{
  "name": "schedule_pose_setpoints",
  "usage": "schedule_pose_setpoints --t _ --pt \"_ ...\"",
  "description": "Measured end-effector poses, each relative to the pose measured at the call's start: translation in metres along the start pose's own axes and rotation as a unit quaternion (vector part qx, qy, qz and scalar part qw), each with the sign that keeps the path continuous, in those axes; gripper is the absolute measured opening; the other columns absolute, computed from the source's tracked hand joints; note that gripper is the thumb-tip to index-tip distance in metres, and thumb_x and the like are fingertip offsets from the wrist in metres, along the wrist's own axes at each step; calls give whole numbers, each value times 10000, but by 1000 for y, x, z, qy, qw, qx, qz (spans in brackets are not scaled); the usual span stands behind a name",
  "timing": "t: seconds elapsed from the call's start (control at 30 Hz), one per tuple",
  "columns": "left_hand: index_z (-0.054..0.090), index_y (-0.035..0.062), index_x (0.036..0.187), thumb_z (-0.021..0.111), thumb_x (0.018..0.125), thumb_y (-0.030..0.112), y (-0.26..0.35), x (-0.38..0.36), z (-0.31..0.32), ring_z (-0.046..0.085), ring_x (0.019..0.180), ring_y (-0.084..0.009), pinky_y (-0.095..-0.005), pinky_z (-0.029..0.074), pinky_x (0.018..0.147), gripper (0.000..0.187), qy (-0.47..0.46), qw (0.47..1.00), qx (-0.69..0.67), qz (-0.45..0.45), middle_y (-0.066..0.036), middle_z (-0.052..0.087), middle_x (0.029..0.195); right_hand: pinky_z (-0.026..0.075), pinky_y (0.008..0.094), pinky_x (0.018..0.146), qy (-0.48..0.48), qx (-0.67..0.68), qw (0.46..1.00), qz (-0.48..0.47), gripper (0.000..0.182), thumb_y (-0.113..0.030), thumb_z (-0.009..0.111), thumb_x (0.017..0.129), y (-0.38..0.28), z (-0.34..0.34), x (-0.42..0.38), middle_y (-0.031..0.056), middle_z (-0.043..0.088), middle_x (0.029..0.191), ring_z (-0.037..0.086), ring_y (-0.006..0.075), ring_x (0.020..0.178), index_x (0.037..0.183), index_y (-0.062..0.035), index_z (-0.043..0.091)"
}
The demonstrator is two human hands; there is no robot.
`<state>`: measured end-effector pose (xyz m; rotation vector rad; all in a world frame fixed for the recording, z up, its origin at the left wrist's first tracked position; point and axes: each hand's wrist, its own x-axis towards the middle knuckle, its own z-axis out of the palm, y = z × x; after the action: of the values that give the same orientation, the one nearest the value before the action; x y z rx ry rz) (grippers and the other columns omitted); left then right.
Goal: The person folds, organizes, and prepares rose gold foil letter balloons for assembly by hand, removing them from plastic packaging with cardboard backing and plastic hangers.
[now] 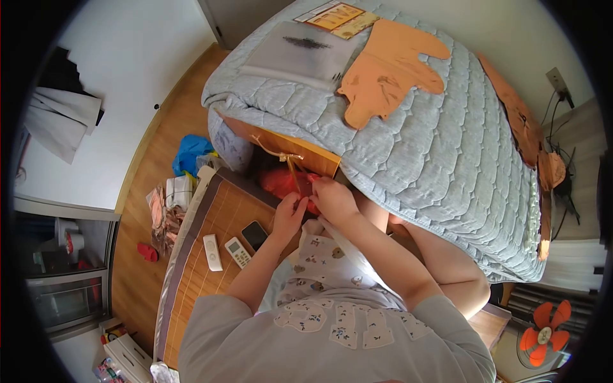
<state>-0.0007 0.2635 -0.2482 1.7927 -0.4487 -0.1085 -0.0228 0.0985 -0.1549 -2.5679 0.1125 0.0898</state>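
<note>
My left hand (289, 216) is closed, its fingertips pinched at the lower end of a thin tan cord (292, 173). The cord hangs from a bundled knot at the edge of a wooden board (313, 153). Close on its right, my right hand (332, 197) is closed at the edge of a red plastic bag (279, 182). What lies between its fingers is too small to make out. The red bag sits in the shadowed gap under the board, behind both hands. A patterned cloth (325, 258) lies over my lap.
An orange cut-out sheet (391, 70) and a clear plastic sleeve (300, 52) lie on the quilt (440, 153). A phone (255, 235), a remote (237, 252) and a white device (212, 253) rest on the mat. An orange fan (544, 335) stands at right.
</note>
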Motion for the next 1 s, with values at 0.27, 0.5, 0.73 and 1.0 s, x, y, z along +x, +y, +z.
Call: schedule_pose_setpoints --t 0.27,0.5,0.73,1.0 --pt "481 6 859 642 991 109 -1 -3 -8 404 665 -173 -321 384 608 232 4 1000 22 -5 -102 430 732 569 409 865 1 215 976 -21 244 -2 580 903 33 32 11 204 736 1044 712 376 1008 1123 -28 681" --pt "485 1 866 639 994 122 -6 -5 -12 411 665 -183 -327 387 609 234 3 999 -13 -30 -108 453 744 528 351 979 7 441 896 -42 433 130 432 897 48 31 -2 129 718 1150 670 224 1138 1262 2 627" --pt "588 29 1110 725 881 53 62 7 -30 587 833 -244 -339 492 769 268 29 990 77 115 -122 587 1002 534 381 898 35 292 934 -204 294 41 675 858 -16 -125 -53 130 717 1100 685 270 981 1144 -21 699" --pt "486 31 1356 835 771 169 182 96 10 523 1229 -381 -487 373 1055 695 147 930 138 309 -172 557 1372 533 434 925 227 -15 949 -217 335 -111 789 799 -16 -191 13 158 688 1169 639 373 1095 1118 -40 716"
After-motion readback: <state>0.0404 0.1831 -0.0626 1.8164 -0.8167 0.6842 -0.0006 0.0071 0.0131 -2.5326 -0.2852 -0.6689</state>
